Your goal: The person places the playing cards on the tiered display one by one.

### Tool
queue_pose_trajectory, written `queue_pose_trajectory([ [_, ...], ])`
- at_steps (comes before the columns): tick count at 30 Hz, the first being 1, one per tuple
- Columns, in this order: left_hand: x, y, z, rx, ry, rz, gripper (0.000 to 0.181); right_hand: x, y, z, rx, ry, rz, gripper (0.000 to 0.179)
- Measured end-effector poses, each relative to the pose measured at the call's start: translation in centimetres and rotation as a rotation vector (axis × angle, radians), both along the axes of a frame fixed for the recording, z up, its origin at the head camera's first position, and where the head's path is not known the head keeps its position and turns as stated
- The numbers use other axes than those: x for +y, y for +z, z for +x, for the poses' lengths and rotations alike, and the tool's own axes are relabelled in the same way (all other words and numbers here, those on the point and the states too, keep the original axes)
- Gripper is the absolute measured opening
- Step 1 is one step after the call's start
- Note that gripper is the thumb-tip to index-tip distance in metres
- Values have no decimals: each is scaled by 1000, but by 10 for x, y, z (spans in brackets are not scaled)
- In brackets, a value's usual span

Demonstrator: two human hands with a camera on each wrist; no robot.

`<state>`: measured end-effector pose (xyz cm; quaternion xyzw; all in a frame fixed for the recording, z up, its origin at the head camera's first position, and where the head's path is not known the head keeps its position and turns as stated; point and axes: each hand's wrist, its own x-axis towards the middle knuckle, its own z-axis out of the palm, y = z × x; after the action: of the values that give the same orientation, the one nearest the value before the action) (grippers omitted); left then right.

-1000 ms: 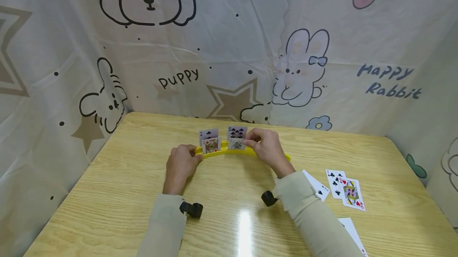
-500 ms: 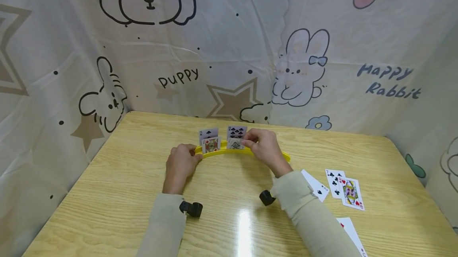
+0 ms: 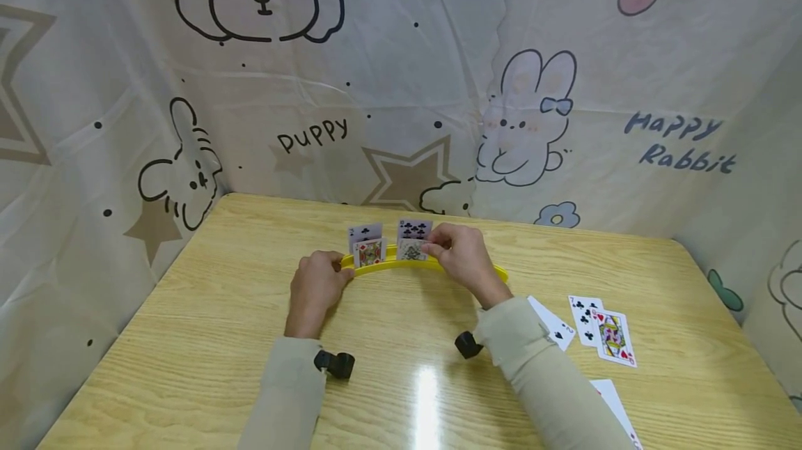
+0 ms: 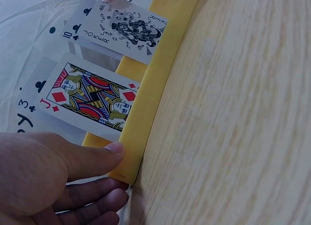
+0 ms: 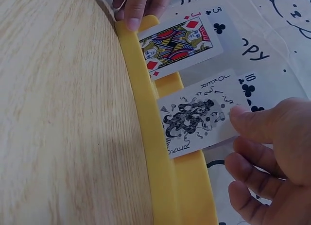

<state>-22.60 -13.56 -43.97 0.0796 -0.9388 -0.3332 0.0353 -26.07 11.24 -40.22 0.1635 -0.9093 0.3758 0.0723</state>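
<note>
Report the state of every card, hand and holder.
Yellow holder: carries four cards
Joker: standing in holder, pinched
Jack of diamonds: standing in holder
Three of clubs: standing behind jack
Ten of clubs: standing behind joker
Left hand: grips the holder's left end
Right hand: pinches the joker
Seven of clubs: flat, partly covered
Queen of hearts: flat, overlapping the seven
Spade card: flat, face up
Nearest card: flat, partly hidden

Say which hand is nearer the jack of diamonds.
Left. The left hand grips the yellow holder's end beside the jack of diamonds; the right hand is farther, pinching the joker.
</note>
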Motion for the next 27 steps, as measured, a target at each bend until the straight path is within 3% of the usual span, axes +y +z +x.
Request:
queue_pose_trajectory([
  [15, -1, 1, -1, 7, -3, -2, 37, 18, 14, 15, 17, 1, 1, 14],
  [27, 1, 2, 1, -3, 4, 3, 36, 48, 15, 29, 6, 28, 47, 23],
])
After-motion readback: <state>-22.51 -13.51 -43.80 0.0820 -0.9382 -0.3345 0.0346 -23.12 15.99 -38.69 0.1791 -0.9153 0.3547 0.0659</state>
